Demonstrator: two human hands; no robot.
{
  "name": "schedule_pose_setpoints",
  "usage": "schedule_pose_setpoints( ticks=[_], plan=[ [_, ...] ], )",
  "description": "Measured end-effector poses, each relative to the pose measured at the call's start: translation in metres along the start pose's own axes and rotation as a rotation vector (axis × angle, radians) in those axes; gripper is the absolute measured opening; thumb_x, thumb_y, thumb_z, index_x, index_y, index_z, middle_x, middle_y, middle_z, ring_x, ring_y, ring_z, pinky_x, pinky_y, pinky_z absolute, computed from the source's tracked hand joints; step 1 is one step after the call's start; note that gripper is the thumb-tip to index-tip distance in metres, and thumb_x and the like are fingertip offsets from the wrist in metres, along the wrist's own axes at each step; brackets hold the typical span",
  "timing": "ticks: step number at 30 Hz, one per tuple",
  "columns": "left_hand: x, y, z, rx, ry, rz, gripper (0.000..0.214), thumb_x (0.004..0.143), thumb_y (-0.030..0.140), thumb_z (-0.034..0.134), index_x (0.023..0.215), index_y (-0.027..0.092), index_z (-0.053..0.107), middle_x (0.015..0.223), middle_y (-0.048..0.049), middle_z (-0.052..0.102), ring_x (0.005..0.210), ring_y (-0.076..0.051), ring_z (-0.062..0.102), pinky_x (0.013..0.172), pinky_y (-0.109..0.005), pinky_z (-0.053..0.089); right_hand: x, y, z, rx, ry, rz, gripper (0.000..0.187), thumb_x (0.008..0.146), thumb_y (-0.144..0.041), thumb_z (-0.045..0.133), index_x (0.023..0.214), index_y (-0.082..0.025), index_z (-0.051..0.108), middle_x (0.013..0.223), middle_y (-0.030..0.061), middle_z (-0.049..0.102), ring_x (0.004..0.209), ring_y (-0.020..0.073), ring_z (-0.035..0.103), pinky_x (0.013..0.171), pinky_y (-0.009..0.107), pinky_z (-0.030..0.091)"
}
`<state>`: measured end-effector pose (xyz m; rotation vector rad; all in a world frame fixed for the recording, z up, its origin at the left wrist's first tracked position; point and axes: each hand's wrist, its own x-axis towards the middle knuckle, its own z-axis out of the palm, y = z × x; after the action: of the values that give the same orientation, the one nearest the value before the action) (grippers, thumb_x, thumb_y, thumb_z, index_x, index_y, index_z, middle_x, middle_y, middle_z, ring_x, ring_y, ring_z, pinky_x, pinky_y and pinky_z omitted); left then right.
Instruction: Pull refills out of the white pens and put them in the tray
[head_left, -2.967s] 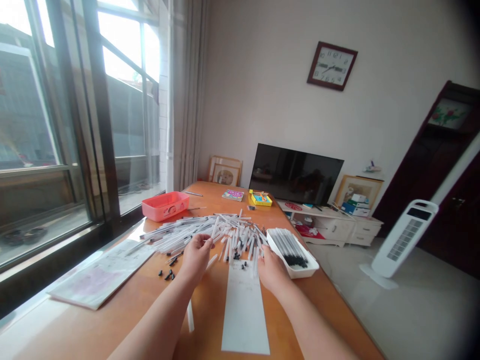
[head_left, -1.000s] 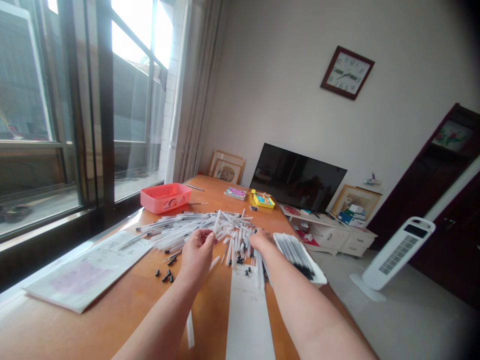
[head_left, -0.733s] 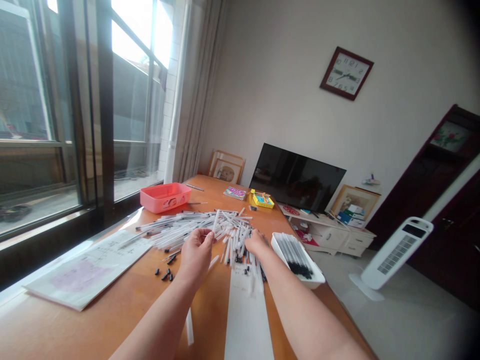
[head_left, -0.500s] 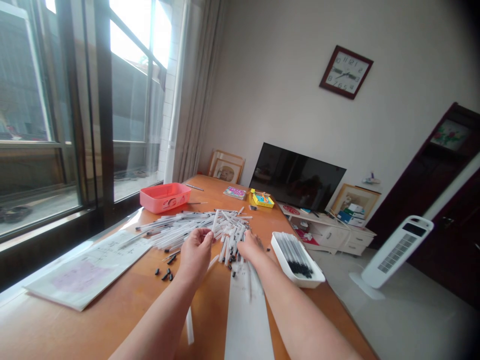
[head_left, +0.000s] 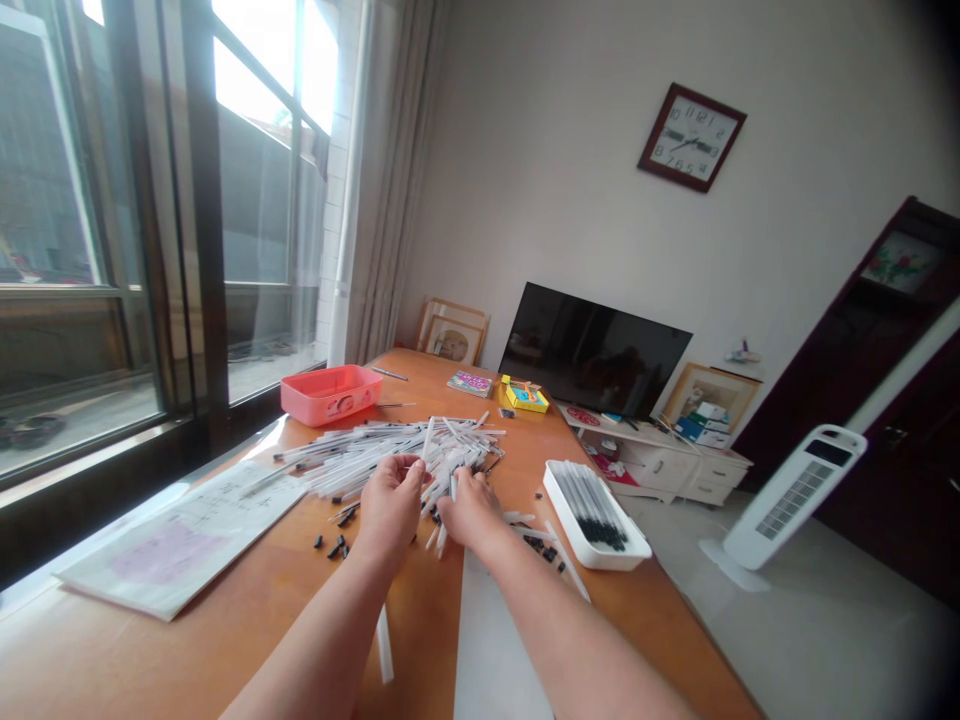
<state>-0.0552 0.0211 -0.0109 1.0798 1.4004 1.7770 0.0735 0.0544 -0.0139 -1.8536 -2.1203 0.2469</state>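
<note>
My left hand (head_left: 391, 502) is over the near side of a pile of clear pen barrels (head_left: 352, 455). Its thumb and fingertips pinch one whitish pen barrel (head_left: 428, 438), which points up and away. Close on its right, my right hand (head_left: 471, 508) is in the pile with fingers curled; what they grip, if anything, is hard to make out among the tubes. Small black pen caps (head_left: 343, 518) lie left of my left wrist. More black caps (head_left: 550, 552) and a few loose tubes lie right of my right hand.
A white tray (head_left: 641, 552) of black-tipped pens stands at the right table edge. A red plastic box (head_left: 330, 400) is at the back left, a paper booklet (head_left: 180, 540) at the left. A white sheet (head_left: 491, 640) lies under my right forearm. Farther back are a yellow box (head_left: 527, 400) and a small book (head_left: 470, 384).
My right hand has moved left, close to my left hand. Caps and tubes that lay on the upper white sheet now lie right of my right wrist. My left hand stays in place with its barrel.
</note>
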Motion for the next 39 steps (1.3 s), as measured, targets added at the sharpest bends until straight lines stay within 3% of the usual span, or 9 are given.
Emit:
schedule_pose_setpoints(
  ticks=[11, 17, 20, 24, 28, 31, 35, 39],
  plan=[
    [0.003, -0.001, -0.004, -0.040, 0.026, -0.065, 0.038, 0.075, 0.050, 0.068, 0.092, 0.016, 0.065, 0.078, -0.0077, 0.073, 0.074, -0.022, 0.067, 0.068, -0.032, 0.048, -0.031, -0.033, 0.004, 0.074, -0.013, -0.212, 0.047, 0.079, -0.030, 0.061, 0.123, -0.016, 0.055, 0.120, 0.0192, 0.061, 0.114, 0.0347, 0.059, 0.098, 0.047, 0.045],
    [0.005, -0.001, -0.005, -0.053, 0.035, -0.079, 0.038, 0.073, 0.049, 0.069, 0.093, 0.016, 0.066, 0.076, -0.0057, 0.071, 0.070, -0.020, 0.063, 0.065, -0.031, 0.047, -0.038, -0.036, -0.005, 0.123, 0.023, -0.303, 0.044, 0.081, -0.027, 0.060, 0.124, -0.019, 0.057, 0.112, 0.0139, 0.067, 0.106, 0.0308, 0.062, 0.093, 0.042, 0.047],
    [0.008, -0.006, -0.006, -0.049, 0.040, -0.067, 0.038, 0.075, 0.050, 0.068, 0.094, 0.017, 0.065, 0.080, -0.0063, 0.072, 0.073, -0.020, 0.064, 0.070, -0.032, 0.047, -0.037, -0.017, -0.015, 0.206, 0.138, -0.335, 0.035, 0.087, -0.026, 0.055, 0.121, -0.020, 0.060, 0.110, 0.0105, 0.068, 0.107, 0.0255, 0.062, 0.096, 0.036, 0.047],
    [0.009, -0.009, -0.006, -0.020, 0.047, -0.080, 0.039, 0.075, 0.049, 0.067, 0.095, 0.016, 0.065, 0.081, -0.0077, 0.073, 0.073, -0.020, 0.063, 0.071, -0.032, 0.046, -0.042, 0.035, -0.031, 0.347, 0.270, -0.238, 0.034, 0.094, -0.026, 0.045, 0.124, -0.020, 0.061, 0.121, 0.0096, 0.068, 0.116, 0.0225, 0.061, 0.102, 0.033, 0.046],
    [0.010, -0.014, -0.006, 0.001, 0.053, -0.064, 0.039, 0.074, 0.049, 0.067, 0.094, 0.015, 0.067, 0.082, -0.0092, 0.073, 0.073, -0.021, 0.063, 0.071, -0.033, 0.046, -0.062, 0.097, -0.038, 0.375, 0.282, -0.081, 0.038, 0.098, -0.029, 0.039, 0.128, -0.022, 0.061, 0.131, 0.0090, 0.065, 0.124, 0.0230, 0.058, 0.107, 0.034, 0.044],
    [0.013, -0.022, -0.006, 0.007, 0.062, -0.050, 0.040, 0.074, 0.050, 0.067, 0.094, 0.014, 0.068, 0.079, -0.0089, 0.073, 0.073, -0.021, 0.064, 0.069, -0.032, 0.046, -0.085, 0.132, -0.034, 0.361, 0.289, -0.119, 0.038, 0.099, -0.032, 0.039, 0.128, -0.021, 0.061, 0.133, 0.0093, 0.064, 0.126, 0.0222, 0.058, 0.111, 0.034, 0.043],
    [0.016, -0.026, -0.005, 0.023, 0.063, -0.060, 0.039, 0.075, 0.048, 0.066, 0.095, 0.015, 0.067, 0.078, -0.0079, 0.074, 0.072, -0.020, 0.064, 0.069, -0.031, 0.046, -0.107, 0.154, -0.024, 0.241, 0.233, -0.236, 0.044, 0.099, -0.035, 0.040, 0.139, -0.021, 0.053, 0.144, 0.0103, 0.055, 0.136, 0.0247, 0.049, 0.116, 0.043, 0.038],
    [0.015, -0.023, -0.006, 0.032, 0.061, -0.067, 0.040, 0.074, 0.049, 0.067, 0.095, 0.016, 0.067, 0.080, -0.0077, 0.074, 0.070, -0.019, 0.063, 0.068, -0.031, 0.046, -0.107, 0.156, -0.016, 0.120, 0.213, -0.225, 0.051, 0.098, -0.040, 0.043, 0.144, -0.019, 0.049, 0.149, 0.0131, 0.049, 0.143, 0.0302, 0.040, 0.118, 0.050, 0.034]
  ],
)
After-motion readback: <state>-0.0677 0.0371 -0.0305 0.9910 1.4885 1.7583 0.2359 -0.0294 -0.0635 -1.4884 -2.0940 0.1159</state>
